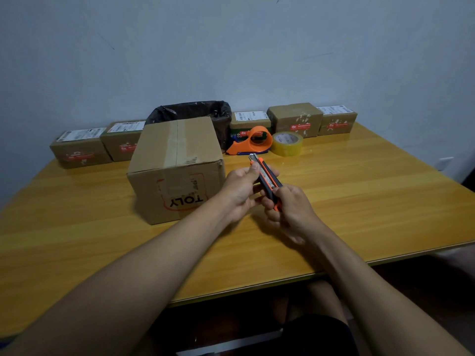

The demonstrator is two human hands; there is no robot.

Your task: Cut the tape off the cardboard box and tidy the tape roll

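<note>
The slim orange-and-black utility knife is gripped in both the left hand and the right hand; the blade is apparently exposed. The taped brown cardboard box is judged light, stiff.

Surface: glossy yellow wood-grain top, set against a pale wall. Along its far edge, a black-lined bin at centre. Left of the bin, two small brown parcels with white labels, side by side. Right of the bin, three more labelled parcels in a row.
</note>
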